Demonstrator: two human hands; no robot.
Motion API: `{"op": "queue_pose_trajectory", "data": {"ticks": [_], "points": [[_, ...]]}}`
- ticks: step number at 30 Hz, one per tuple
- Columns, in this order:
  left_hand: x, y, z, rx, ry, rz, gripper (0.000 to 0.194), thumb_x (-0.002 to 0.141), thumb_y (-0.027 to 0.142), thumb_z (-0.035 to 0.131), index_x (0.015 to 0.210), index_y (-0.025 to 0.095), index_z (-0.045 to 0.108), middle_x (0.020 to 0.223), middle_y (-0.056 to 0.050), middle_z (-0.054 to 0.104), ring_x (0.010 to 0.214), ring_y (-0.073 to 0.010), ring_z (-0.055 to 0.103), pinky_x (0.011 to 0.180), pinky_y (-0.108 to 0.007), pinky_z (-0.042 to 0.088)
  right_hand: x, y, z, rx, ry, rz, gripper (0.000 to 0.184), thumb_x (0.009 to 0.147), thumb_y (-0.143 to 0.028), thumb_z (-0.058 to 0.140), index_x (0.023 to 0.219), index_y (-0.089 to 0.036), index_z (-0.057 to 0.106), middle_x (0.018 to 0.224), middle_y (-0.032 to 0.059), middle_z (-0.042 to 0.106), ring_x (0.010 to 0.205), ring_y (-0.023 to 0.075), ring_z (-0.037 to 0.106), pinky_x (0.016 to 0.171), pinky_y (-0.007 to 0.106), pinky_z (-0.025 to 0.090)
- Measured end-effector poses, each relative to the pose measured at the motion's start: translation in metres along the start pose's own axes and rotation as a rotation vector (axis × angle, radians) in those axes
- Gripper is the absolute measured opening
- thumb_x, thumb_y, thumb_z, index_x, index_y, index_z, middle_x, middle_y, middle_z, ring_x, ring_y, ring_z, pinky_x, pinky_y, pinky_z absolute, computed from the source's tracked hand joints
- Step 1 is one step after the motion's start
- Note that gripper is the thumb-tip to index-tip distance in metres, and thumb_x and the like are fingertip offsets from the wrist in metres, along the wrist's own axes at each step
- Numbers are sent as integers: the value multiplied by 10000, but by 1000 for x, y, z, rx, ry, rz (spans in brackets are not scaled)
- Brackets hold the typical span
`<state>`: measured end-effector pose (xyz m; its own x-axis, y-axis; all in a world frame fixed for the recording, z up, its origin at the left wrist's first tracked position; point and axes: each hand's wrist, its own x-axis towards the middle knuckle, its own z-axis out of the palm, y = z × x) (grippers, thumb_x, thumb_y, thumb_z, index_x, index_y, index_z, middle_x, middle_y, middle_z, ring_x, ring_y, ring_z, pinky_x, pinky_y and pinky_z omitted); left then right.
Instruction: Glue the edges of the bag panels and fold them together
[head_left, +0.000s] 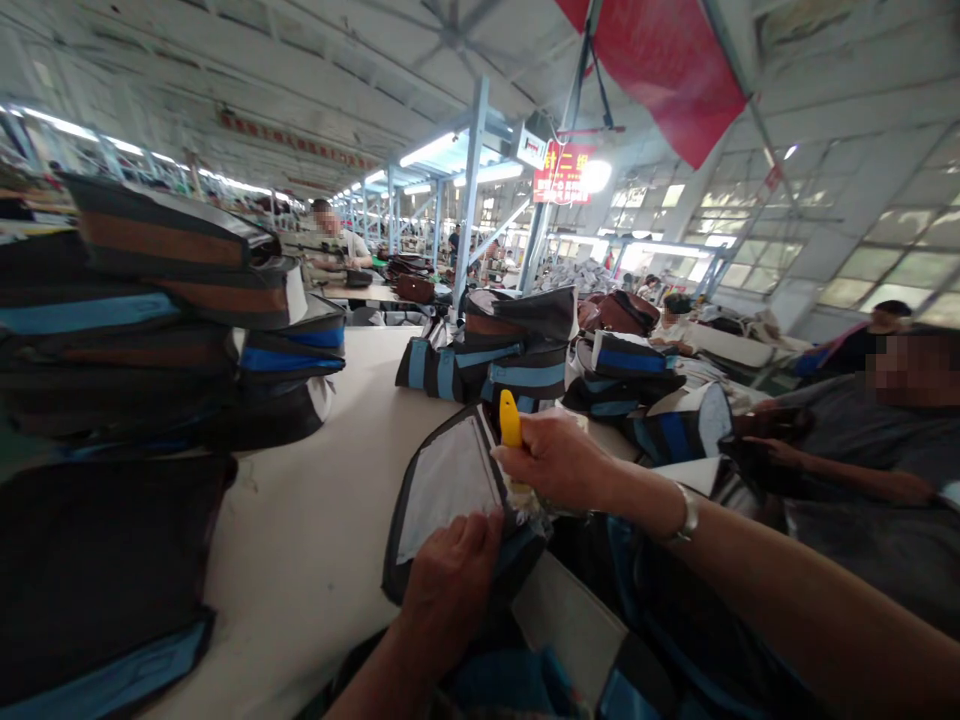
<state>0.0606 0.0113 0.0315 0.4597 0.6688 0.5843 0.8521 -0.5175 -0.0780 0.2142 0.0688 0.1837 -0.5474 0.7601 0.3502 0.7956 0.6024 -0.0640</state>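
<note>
My right hand (559,460) is closed round a brush with a yellow handle (511,420), held upright with its lower end down at the edge of a dark bag (397,540). The brush's tip is partly hidden and blurred. A pale lining panel (450,480) covers the bag's upturned face. At the near edge of that panel, my left hand (454,570) has its fingers curled together, gripping the bag. Below my hands lie more dark and blue bag parts and a pale flat board (566,610).
Stacked bags (157,240) with brown and blue bands stand at the left of the pale table (315,540). More striped bags (525,370) sit beyond my hands. A co-worker in a grey shirt (847,430) sits close on the right, handling dark material.
</note>
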Motion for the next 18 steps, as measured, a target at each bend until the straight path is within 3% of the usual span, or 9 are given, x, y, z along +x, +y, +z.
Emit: {"op": "queue_pose_trajectory", "data": {"ticks": [2,5,7,8,11,13,16,18], "points": [[0,-5,-3,-68,6,-29,441,847,37,479,1257,178,560,889,-69,610,767,-211,590,656,-312,499,2,3,-1,42,-13,-21,260,806,-259,580,580,-177,482,510,-39,431,457,79,301,489,261,196],[3,-23,-15,-329,25,-149,345,923,142,448,1228,214,594,939,-65,634,806,-180,621,695,-274,503,5,16,-6,211,223,130,299,790,-288,604,557,-182,450,498,-34,418,458,82,306,472,251,206],[4,-41,-25,-547,49,-266,271,964,255,433,1141,218,635,975,-62,649,868,-172,639,748,-263,508,2,23,-7,624,383,316,341,804,-381,613,572,-190,453,471,-43,406,422,80,315,435,227,233],[3,-50,-29,-626,65,-336,261,965,300,444,1119,219,639,1000,-60,658,916,-178,644,789,-271,509,-1,24,-5,891,398,394,354,795,-416,626,580,-194,455,448,-56,388,392,76,302,411,217,238],[-5,-71,-34,-701,117,-586,358,927,382,519,1246,222,541,1064,-51,676,981,-205,651,850,-321,510,-13,12,20,1586,221,542,341,721,-404,698,591,-191,465,389,-92,345,323,49,231,363,190,256],[-13,-77,-33,-662,172,-717,415,920,406,532,1288,225,473,1075,-46,677,967,-207,658,842,-337,512,-20,-4,44,1845,88,579,307,689,-370,713,598,-187,483,370,-101,355,308,36,217,389,189,345],[-24,-75,-33,-504,266,-703,218,956,380,449,1051,225,569,986,-45,657,905,-199,644,818,-334,506,-21,-29,73,2073,41,560,264,707,-369,702,633,-190,523,372,-108,383,301,27,201,484,228,470],[-31,-71,-38,-429,280,-635,231,966,350,404,983,219,593,986,-60,638,913,-197,629,827,-337,508,-19,-43,82,2145,57,544,259,715,-377,709,647,-194,539,384,-107,391,301,30,192,452,216,451]]}}
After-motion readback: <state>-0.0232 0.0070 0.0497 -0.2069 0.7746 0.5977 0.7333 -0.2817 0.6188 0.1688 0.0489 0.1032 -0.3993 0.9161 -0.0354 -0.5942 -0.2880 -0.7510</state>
